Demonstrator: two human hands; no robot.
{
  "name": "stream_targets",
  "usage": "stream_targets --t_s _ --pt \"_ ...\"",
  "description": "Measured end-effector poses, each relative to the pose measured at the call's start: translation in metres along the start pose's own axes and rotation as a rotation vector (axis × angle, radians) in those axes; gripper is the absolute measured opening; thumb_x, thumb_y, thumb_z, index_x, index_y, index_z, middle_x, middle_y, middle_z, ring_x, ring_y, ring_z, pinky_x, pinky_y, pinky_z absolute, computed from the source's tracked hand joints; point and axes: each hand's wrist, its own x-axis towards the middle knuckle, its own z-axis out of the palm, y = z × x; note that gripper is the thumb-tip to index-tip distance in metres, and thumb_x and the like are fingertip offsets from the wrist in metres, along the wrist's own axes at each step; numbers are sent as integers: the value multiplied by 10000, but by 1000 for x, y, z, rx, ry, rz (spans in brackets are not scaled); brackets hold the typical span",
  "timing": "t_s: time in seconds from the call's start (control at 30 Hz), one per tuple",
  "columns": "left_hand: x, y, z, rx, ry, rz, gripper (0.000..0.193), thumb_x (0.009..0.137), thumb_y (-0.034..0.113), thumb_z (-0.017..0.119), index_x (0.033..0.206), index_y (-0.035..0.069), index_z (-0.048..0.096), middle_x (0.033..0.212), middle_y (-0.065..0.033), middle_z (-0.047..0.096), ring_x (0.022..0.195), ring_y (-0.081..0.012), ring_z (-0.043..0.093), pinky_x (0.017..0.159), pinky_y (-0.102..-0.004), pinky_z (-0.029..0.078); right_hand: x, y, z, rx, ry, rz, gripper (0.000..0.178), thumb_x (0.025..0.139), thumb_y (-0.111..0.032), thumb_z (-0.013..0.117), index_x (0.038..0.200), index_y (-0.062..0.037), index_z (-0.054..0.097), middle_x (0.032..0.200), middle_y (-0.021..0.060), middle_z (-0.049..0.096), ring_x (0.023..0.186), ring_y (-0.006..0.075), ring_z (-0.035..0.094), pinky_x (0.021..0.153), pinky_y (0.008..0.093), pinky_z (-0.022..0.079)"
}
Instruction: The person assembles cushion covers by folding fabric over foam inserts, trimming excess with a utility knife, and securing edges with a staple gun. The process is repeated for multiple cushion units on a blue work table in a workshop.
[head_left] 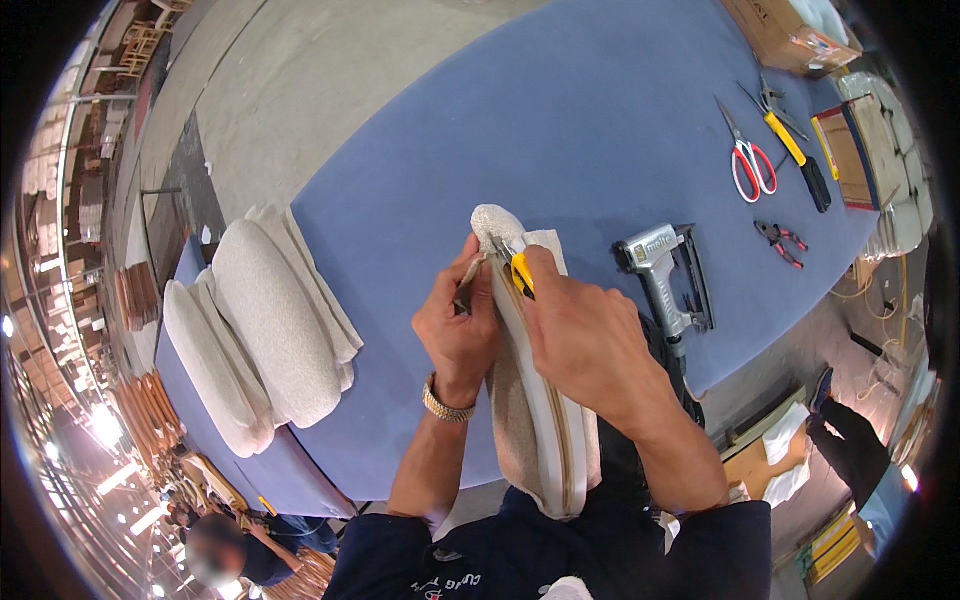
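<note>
The upholstered cushion panel [535,400] is held on edge between the two hands, its long axis running from the person's chest away toward the far side of the blue desk [560,120]. The near end is propped against the body at the lower edge of the picture; the rounded far end rises just above the fingers. Along the upturned edge a white foam layer and a thin wooden strip are seen, with beige fabric wrapped over the left face.

The yellow utility knife [519,272] is gripped in the right hand [590,340], the fingers closed firmly around its handle, and its tip is laid on the panel's edge near the far end, pointing away from the body along the same axis. The left hand [460,330], with a gold watch at the wrist, is set just to the left of the blade, and its fingers [470,272] are pinched together on a fold of the fabric at the top of the panel. Both hands are touching the panel; the right one is the nearer to the blade's working point, the left lying just beside it.

On the desk a pneumatic staple gun [665,275] lies near to the right. Further off are red-handled scissors [748,160], small pliers [780,240] and a yellow-handled tool [795,150]. Well apart on the left, two finished cushions [250,330] are stacked.
</note>
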Motion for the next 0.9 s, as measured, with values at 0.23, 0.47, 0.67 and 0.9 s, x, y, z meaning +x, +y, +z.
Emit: stream_targets --t_s 0.23,0.47,0.67,0.9 --pt "0 -2 1 -20 15 1 127 969 42 707 1077 -17 740 1187 -157 767 831 -84 712 747 -270 578 16 -7 -9 -54 -217 56 391 876 -70 584 1206 96 455 878 332 700 801 517 708 753 597 557" --pt "3 -3 1 -31 19 10 106 973 63 706 1039 -18 729 1168 -160 773 744 -55 660 658 -261 542 29 -1 -10 -177 -232 -25 262 974 -149 522 1132 44 441 807 343 676 780 547 673 757 627 518" --pt "4 -1 1 -48 11 19 114 985 97 702 988 -17 709 1146 -164 777 740 -71 651 646 -273 535 30 -1 -14 -198 -324 17 340 1002 -159 508 1235 74 426 847 345 682 816 533 678 795 585 526" --pt "5 -2 1 -66 18 8 170 998 134 701 946 -27 678 1104 -144 791 752 -62 603 666 -271 523 26 -3 -12 -185 -358 24 386 1010 -167 504 1267 100 396 836 346 680 807 536 673 783 592 519"
